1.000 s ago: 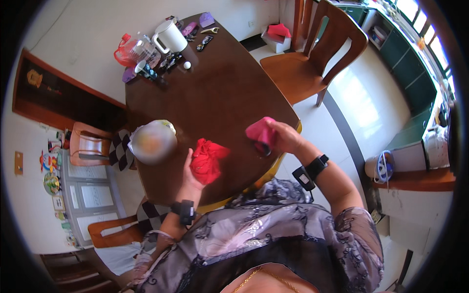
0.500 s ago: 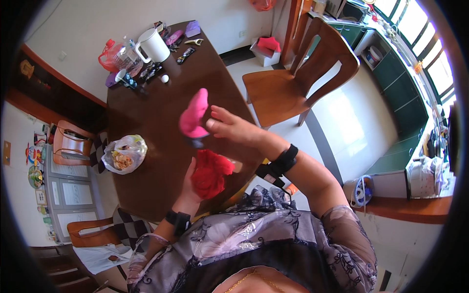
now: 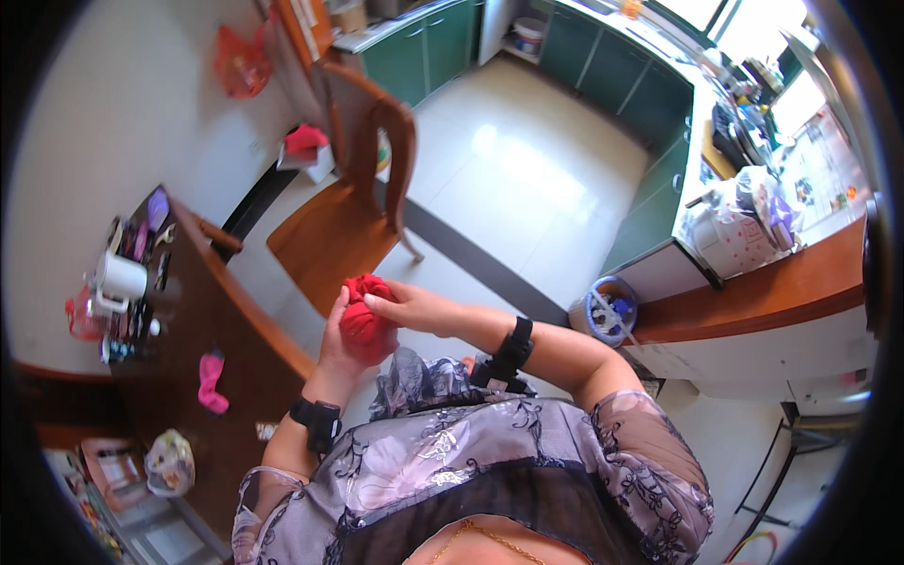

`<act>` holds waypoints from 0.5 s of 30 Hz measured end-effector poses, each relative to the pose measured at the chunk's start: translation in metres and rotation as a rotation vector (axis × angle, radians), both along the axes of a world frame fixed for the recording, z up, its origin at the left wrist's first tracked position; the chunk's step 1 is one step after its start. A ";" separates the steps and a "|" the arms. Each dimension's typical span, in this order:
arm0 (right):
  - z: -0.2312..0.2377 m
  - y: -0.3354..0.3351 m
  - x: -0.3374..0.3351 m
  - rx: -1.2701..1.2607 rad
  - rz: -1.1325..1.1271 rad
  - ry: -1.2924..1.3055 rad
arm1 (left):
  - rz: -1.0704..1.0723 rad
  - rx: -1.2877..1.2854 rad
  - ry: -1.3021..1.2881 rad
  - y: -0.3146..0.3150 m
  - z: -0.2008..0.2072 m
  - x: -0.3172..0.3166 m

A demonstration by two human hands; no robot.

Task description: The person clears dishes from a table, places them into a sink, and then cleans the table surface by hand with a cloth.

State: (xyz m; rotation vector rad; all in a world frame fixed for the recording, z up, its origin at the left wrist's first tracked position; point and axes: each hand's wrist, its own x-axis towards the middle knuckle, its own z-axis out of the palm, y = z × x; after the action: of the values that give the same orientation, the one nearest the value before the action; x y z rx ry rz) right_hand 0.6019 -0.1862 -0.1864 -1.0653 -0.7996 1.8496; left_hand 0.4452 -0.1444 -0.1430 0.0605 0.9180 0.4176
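Note:
A bunched red cloth (image 3: 365, 325) is wrapped into a compact bundle between my two hands, just off the table's edge. My left hand (image 3: 337, 347) cups it from the left and below. From the right, my right hand (image 3: 414, 309) presses its thumb and fingers onto the folds. Part of the cloth is hidden by the fingers. To the left, a pink sock-like piece of fabric (image 3: 211, 382) lies on the dark brown table (image 3: 221, 325), apart from both hands.
Toward the table's far end stand a white jug (image 3: 122, 276) and a red plastic container (image 3: 85, 315). A plastic bag (image 3: 170, 463) with contents sits at the left. Beyond my hands is a wooden chair (image 3: 330, 240); a blue-rimmed bin (image 3: 612, 309) stands at the right.
My view has swung right. The pink piece, earlier beside my right hand, now lies on the table. My right hand has come to the red cloth, previously only in my left.

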 end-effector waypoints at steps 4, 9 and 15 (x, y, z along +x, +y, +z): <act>-0.026 -0.003 0.048 0.187 -0.202 -0.357 | -0.097 -0.019 -0.044 0.030 -0.056 0.064; -0.066 -0.016 0.087 0.170 -0.205 -0.758 | -0.251 0.018 -0.044 0.035 -0.097 0.132; -0.066 -0.014 0.185 -0.096 -0.492 -0.430 | -0.534 0.033 -0.267 0.063 -0.121 0.223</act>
State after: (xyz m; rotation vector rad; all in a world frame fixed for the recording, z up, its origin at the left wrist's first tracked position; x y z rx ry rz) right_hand 0.7867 -0.1998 -0.2522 -1.5916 -0.6145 1.2695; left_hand 0.6686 -0.0815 -0.2642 0.2671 0.5991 -0.0572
